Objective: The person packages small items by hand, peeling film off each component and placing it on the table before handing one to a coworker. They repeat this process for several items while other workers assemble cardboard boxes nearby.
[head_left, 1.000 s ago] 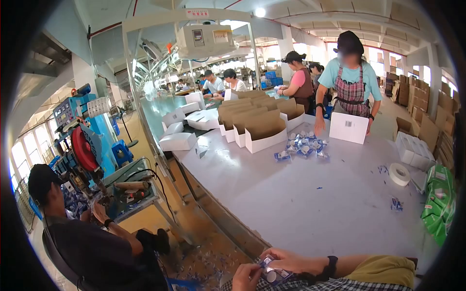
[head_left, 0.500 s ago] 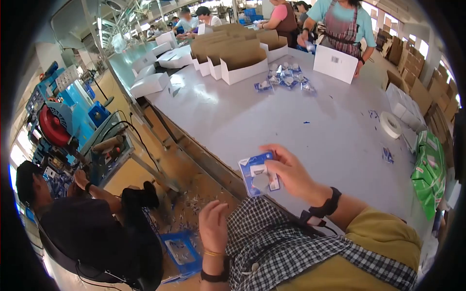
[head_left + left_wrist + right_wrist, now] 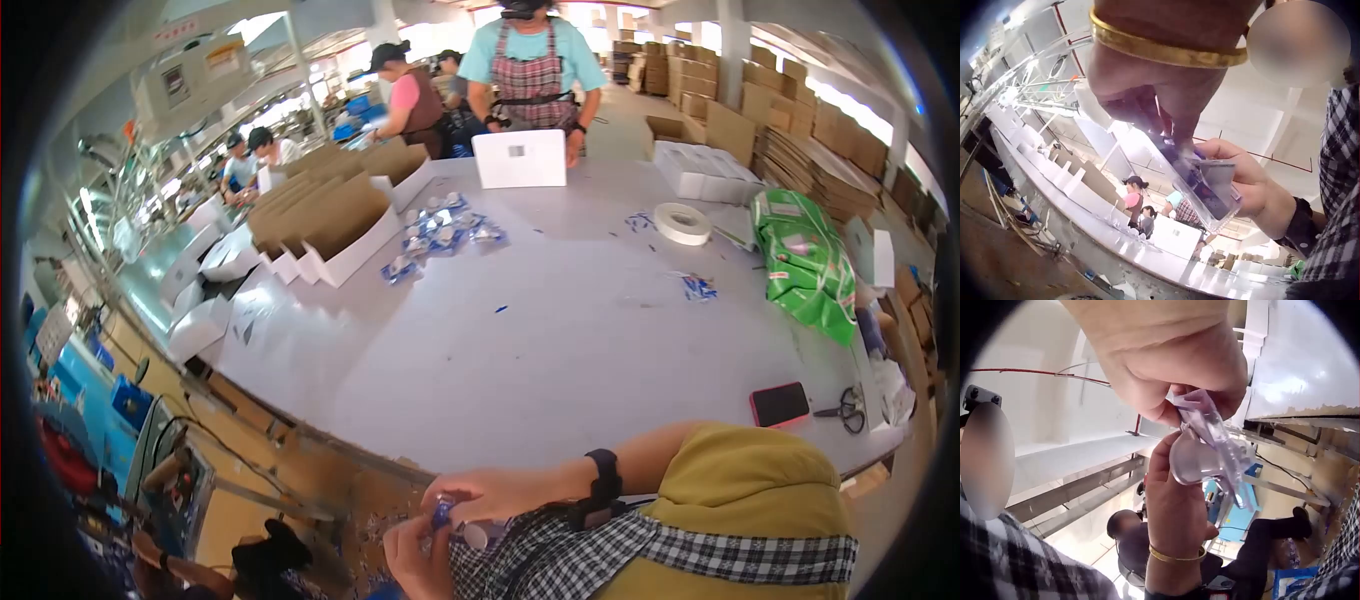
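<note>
the pack (image 3: pixel 1204 190), clear plastic with a blue part, is held in both hands off the near edge of the table (image 3: pixel 560 370), close to the checked apron (image 3: pixel 540 555). it is tilted in the left wrist view.

right hand (image 3: pixel 490 495): pinches the pack between thumb and bent fingers; dark band on the wrist. left hand (image 3: pixel 415 555): fingertips pinch an edge of the pack; gold bangle on the wrist.

on the table: a pile (image 3: pixel 440 232) of similar packs beside open boxes (image 3: pixel 355 232) with brown insides; blue scraps (image 3: pixel 700 288); a tape roll (image 3: pixel 683 224); a green bag (image 3: pixel 808 270) near the right edge. the phone (image 3: pixel 779 405) lies just beside the scissors (image 3: pixel 848 411). a person (image 3: pixel 530 70) stands opposite, behind an upright white box (image 3: pixel 520 160).
</note>
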A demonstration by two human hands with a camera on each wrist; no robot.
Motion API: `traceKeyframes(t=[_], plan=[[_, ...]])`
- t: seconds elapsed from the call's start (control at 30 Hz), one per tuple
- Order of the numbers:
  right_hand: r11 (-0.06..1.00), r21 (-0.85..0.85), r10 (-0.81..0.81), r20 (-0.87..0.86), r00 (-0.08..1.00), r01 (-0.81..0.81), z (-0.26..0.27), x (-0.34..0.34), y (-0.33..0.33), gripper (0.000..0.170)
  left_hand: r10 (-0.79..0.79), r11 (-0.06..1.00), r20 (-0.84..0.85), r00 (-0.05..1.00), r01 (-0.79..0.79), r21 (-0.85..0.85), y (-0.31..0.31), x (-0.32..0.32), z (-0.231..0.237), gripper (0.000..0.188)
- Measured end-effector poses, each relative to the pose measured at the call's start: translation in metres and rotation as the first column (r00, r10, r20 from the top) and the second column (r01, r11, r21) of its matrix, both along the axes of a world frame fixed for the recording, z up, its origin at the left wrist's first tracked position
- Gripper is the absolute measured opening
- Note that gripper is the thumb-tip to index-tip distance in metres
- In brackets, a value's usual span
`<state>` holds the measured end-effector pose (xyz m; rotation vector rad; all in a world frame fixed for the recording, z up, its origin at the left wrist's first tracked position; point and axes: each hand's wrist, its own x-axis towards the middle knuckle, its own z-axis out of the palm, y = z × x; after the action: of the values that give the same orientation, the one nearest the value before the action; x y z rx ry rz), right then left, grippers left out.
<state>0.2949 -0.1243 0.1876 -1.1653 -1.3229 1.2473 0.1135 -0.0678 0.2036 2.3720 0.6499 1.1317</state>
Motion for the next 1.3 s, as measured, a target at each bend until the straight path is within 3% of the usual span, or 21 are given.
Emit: traceKeyframes(t=[0.1, 0.13, 0.23, 0.37, 0.67, 0.77, 0.83, 0.9, 1.0, 1.07, 1.13, 1.2, 1.27, 1.3], plan=[[0.997, -0.072, 0.042, -0.007, 0.999, -0.042, 0.011, 0.006, -0.008, 0.038, -0.033, 0.998, -0.044, 0.998, 0.031, -0.047, -0.002, -0.002, -0.013, 0.02], [0.989, -0.129, 0.069, -0.027, 0.997, -0.072, 0.015, 0.006, -0.01, 0.039, -0.029, 0.998, -0.023, 0.999, 0.03, 0.048, -0.003, 0.002, -0.013, 0.015], [0.998, -0.053, 0.035, 0.003, 0.999, -0.035, -0.01, 0.003, -0.001, 0.039, 0.006, 0.994, -0.027, 1.0, -0.003, 0.11, -0.004, 0.004, -0.022, 0.012], [0.988, -0.153, 0.018, -0.033, 0.999, -0.023, -0.019, 0.01, 0.0, 0.039, 0.006, 1.0, -0.092, 0.996, -0.004, 0.017, -0.009, 0.009, -0.023, 0.009], [0.914, -0.338, 0.231, -0.021, 0.973, -0.224, -0.011, 0.034, 0.023, 0.035, -0.056, 0.998, -0.222, 0.973, 0.061, 0.017, -0.013, 0.011, -0.034, 0.006], [0.868, -0.388, 0.371, 0.09, 0.924, -0.31, -0.009, 0.036, 0.033, 0.034, -0.084, 0.996, -0.277, 0.957, 0.091, 0.013, -0.014, 0.012, -0.036, 0.004], [0.871, -0.374, 0.377, 0.09, 0.922, -0.32, -0.02, 0.037, 0.04, 0.035, -0.057, 0.998, -0.282, 0.958, 0.052, -0.025, -0.011, 0.009, -0.035, 0.01], [0.832, -0.425, 0.448, 0.137, 0.883, -0.356, -0.004, 0.038, 0.043, 0.039, -0.16, 0.987, -0.265, 0.951, 0.15, -0.059, -0.007, 0.008, -0.031, 0.019], [0.83, -0.418, 0.43, 0.057, 0.901, -0.37, -0.016, 0.034, 0.044, 0.04, -0.14, 0.99, -0.331, 0.933, 0.125, -0.068, -0.008, 0.007, -0.024, 0.015], [0.848, -0.407, 0.42, 0.123, 0.899, -0.34, -0.004, 0.036, 0.047, 0.033, -0.121, 0.992, -0.348, 0.93, 0.1, -0.078, -0.01, 0.01, -0.024, 0.015], [0.955, -0.168, 0.284, 0.269, 0.92, -0.246, -0.02, 0.054, 0.064, 0.028, -0.257, 0.95, -0.089, 0.962, 0.235, -0.205, -0.018, 0.012, -0.024, 0.017], [0.994, -0.099, -0.045, 0.087, 0.995, 0.054, 0.002, 0.07, 0.075, 0.027, -0.255, 0.95, -0.094, 0.962, 0.231, -0.209, -0.032, 0.011, -0.005, 0.016], [0.986, -0.055, -0.166, -0.125, 0.978, 0.16, 0.038, 0.078, 0.078, 0.029, -0.198, 0.963, -0.022, 0.98, 0.19, -0.189, -0.025, 0.01, -0.007, 0.013], [0.986, -0.052, -0.166, -0.111, 0.98, 0.161, 0.051, 0.077, 0.073, 0.029, -0.198, 0.963, -0.007, 0.98, 0.193, -0.186, -0.018, 0.006, -0.009, 0.013]])
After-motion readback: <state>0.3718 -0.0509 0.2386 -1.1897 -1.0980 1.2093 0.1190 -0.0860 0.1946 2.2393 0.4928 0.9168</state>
